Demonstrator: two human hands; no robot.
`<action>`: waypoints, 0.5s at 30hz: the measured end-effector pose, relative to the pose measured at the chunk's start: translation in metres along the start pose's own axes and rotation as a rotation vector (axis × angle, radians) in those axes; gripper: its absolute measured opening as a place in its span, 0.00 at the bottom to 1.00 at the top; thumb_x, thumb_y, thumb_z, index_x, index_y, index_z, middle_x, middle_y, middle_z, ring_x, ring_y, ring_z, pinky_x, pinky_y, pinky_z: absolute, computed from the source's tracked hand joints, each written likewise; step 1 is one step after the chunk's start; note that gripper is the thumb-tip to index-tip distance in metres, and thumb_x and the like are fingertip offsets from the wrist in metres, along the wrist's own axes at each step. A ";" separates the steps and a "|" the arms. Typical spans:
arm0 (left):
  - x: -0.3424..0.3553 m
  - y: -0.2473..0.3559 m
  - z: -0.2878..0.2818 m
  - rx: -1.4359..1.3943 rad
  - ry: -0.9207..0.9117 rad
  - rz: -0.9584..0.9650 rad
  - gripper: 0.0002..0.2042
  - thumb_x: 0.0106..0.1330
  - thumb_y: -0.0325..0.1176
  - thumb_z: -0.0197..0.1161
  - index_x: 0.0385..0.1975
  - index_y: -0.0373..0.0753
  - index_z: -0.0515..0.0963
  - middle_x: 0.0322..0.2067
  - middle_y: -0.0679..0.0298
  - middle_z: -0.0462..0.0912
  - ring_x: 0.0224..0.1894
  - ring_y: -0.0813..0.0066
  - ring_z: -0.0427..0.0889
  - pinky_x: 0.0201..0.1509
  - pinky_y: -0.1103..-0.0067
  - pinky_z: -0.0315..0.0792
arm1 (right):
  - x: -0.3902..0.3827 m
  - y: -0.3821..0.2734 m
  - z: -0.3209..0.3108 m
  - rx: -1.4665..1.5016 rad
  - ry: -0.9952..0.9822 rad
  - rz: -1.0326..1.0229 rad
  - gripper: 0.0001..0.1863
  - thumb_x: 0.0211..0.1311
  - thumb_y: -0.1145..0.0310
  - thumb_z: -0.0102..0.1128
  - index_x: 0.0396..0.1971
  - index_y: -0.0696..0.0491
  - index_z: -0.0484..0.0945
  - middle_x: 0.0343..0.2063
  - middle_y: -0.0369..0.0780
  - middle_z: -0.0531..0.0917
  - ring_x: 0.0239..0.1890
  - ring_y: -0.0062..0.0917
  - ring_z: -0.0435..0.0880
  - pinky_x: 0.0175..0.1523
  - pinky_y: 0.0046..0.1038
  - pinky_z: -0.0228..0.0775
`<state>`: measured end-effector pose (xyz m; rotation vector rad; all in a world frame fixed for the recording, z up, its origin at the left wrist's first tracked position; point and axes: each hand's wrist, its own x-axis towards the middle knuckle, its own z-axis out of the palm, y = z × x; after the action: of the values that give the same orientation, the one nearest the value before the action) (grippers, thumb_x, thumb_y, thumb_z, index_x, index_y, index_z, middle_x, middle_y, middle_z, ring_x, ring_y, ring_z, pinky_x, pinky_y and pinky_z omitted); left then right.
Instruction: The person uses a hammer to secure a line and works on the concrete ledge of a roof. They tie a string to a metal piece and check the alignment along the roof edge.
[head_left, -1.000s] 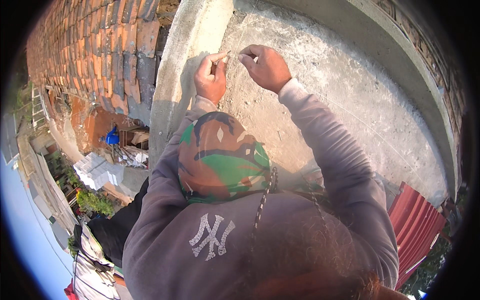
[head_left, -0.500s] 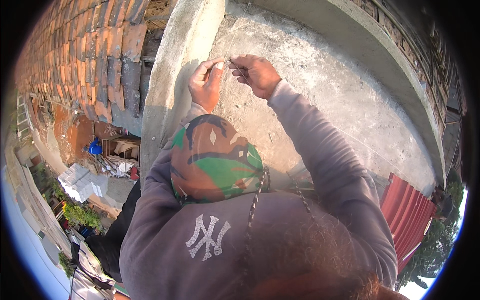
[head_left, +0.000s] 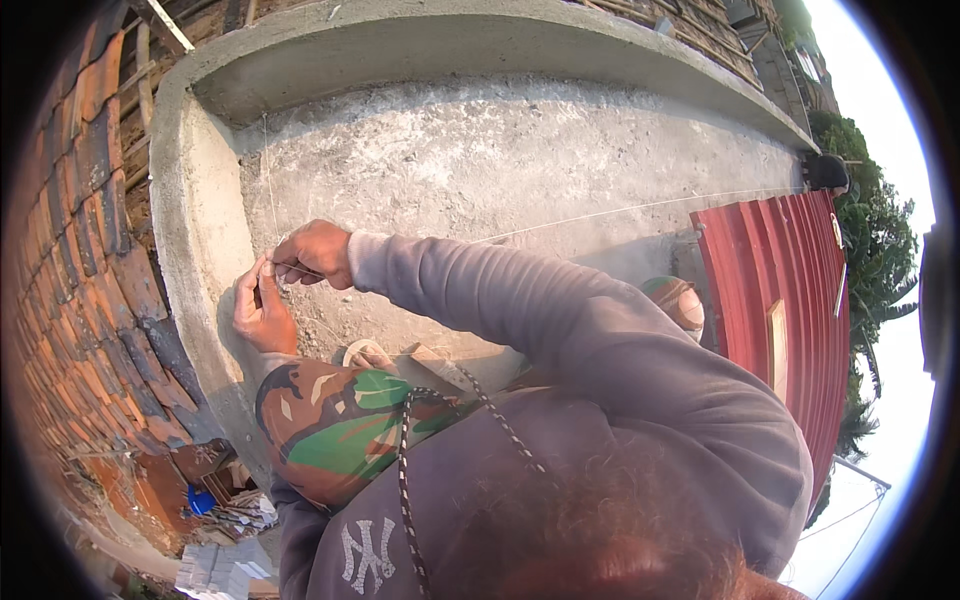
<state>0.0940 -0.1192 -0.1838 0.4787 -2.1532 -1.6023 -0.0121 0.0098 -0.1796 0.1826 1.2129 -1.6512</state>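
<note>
Fabric is filling the near part of your view: you are wearing a soft grey-brown sweatshirt (head_left: 640, 370), its chest bearing a pale, crackled emblem (head_left: 368, 555) of interlocking letters, with speckled cords (head_left: 405, 480) hanging beside it. Your camouflage trouser leg (head_left: 335, 430) is bulging, rounded, just below your hands. Your left hand (head_left: 265, 312) is pinching thin, pale string (head_left: 270, 180) between thumb and forefinger; your right hand (head_left: 318, 252) is closing its curled fingers on it alongside. That string is running from your fingertips toward the far corner, over rough, dusty concrete floor (head_left: 420, 180). A low, grainy concrete wall (head_left: 205, 200) is bordering it. Farther out, overlapping clay tiles (head_left: 110, 300) are sloping leftward, ridged red sheeting (head_left: 745, 250) is standing rightward, and a blue object (head_left: 200, 500) is lying too small to identify as a container.
</note>
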 end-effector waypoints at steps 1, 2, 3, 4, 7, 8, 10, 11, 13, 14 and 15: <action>-0.001 0.002 -0.008 0.078 0.005 -0.004 0.10 0.78 0.29 0.63 0.51 0.32 0.86 0.45 0.60 0.88 0.48 0.74 0.86 0.52 0.76 0.80 | 0.000 -0.003 0.005 -0.024 -0.033 0.013 0.13 0.66 0.60 0.69 0.39 0.55 0.87 0.35 0.37 0.87 0.35 0.22 0.85 0.37 0.27 0.77; 0.000 -0.002 -0.012 0.139 0.008 -0.007 0.11 0.78 0.30 0.63 0.51 0.32 0.86 0.46 0.59 0.88 0.48 0.73 0.86 0.52 0.76 0.80 | 0.000 -0.007 0.004 -0.056 -0.049 0.028 0.14 0.65 0.59 0.70 0.39 0.55 0.87 0.36 0.38 0.88 0.36 0.23 0.85 0.38 0.28 0.77; 0.002 -0.005 -0.012 0.169 0.000 0.053 0.11 0.78 0.31 0.63 0.51 0.32 0.86 0.46 0.58 0.88 0.48 0.72 0.86 0.52 0.76 0.80 | -0.001 -0.011 0.001 -0.060 -0.062 0.045 0.14 0.64 0.59 0.71 0.39 0.55 0.87 0.37 0.38 0.88 0.36 0.24 0.86 0.38 0.28 0.78; 0.003 -0.008 -0.003 0.187 -0.021 0.111 0.11 0.78 0.32 0.63 0.51 0.33 0.85 0.47 0.58 0.88 0.48 0.72 0.85 0.51 0.75 0.80 | -0.004 -0.013 -0.009 -0.056 -0.056 0.062 0.14 0.63 0.59 0.72 0.39 0.55 0.87 0.38 0.39 0.88 0.37 0.24 0.86 0.39 0.28 0.78; -0.006 0.001 0.007 0.169 -0.038 0.020 0.15 0.78 0.37 0.64 0.56 0.35 0.84 0.47 0.60 0.88 0.50 0.73 0.84 0.56 0.75 0.77 | 0.007 -0.003 -0.017 -0.063 -0.028 0.082 0.11 0.65 0.61 0.69 0.39 0.53 0.87 0.34 0.36 0.87 0.33 0.23 0.84 0.36 0.29 0.75; -0.006 0.003 0.005 0.079 -0.036 -0.090 0.16 0.77 0.38 0.64 0.57 0.35 0.83 0.47 0.60 0.87 0.50 0.73 0.84 0.56 0.75 0.76 | 0.013 -0.001 -0.012 -0.017 -0.033 0.102 0.10 0.66 0.61 0.69 0.39 0.52 0.87 0.32 0.35 0.86 0.32 0.23 0.84 0.35 0.29 0.74; -0.006 0.003 0.006 -0.110 -0.034 -0.316 0.18 0.77 0.40 0.64 0.59 0.35 0.83 0.48 0.62 0.87 0.52 0.72 0.83 0.57 0.75 0.76 | 0.019 0.004 -0.013 0.046 -0.068 0.134 0.09 0.67 0.61 0.67 0.38 0.50 0.87 0.30 0.33 0.85 0.31 0.22 0.82 0.34 0.29 0.73; -0.007 0.002 0.007 -0.163 -0.042 -0.353 0.20 0.76 0.42 0.65 0.60 0.36 0.82 0.49 0.63 0.86 0.53 0.69 0.82 0.59 0.74 0.74 | 0.021 0.006 -0.015 0.062 -0.099 0.147 0.08 0.68 0.61 0.67 0.38 0.49 0.87 0.28 0.32 0.84 0.30 0.22 0.82 0.34 0.29 0.72; -0.009 0.002 0.009 -0.248 -0.044 -0.290 0.19 0.76 0.40 0.65 0.60 0.36 0.82 0.49 0.62 0.86 0.54 0.67 0.82 0.60 0.73 0.74 | 0.020 0.006 -0.018 0.089 -0.164 0.175 0.08 0.69 0.60 0.66 0.37 0.47 0.87 0.26 0.32 0.83 0.30 0.21 0.81 0.36 0.31 0.72; -0.010 0.001 0.009 -0.289 -0.042 -0.260 0.18 0.76 0.39 0.65 0.60 0.37 0.82 0.50 0.62 0.86 0.55 0.67 0.82 0.60 0.73 0.74 | 0.022 0.007 -0.018 0.078 -0.171 0.179 0.08 0.69 0.59 0.66 0.37 0.46 0.87 0.27 0.32 0.83 0.30 0.21 0.81 0.36 0.31 0.72; -0.010 -0.001 0.009 -0.232 -0.030 -0.221 0.18 0.77 0.40 0.65 0.59 0.36 0.82 0.50 0.61 0.86 0.55 0.66 0.82 0.61 0.72 0.74 | 0.026 0.008 -0.018 0.066 -0.179 0.184 0.09 0.68 0.58 0.66 0.38 0.46 0.88 0.28 0.32 0.84 0.31 0.21 0.82 0.37 0.31 0.72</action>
<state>0.0978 -0.1070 -0.1886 0.6387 -1.9570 -1.9617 -0.0255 0.0078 -0.2094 0.1783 0.9786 -1.5138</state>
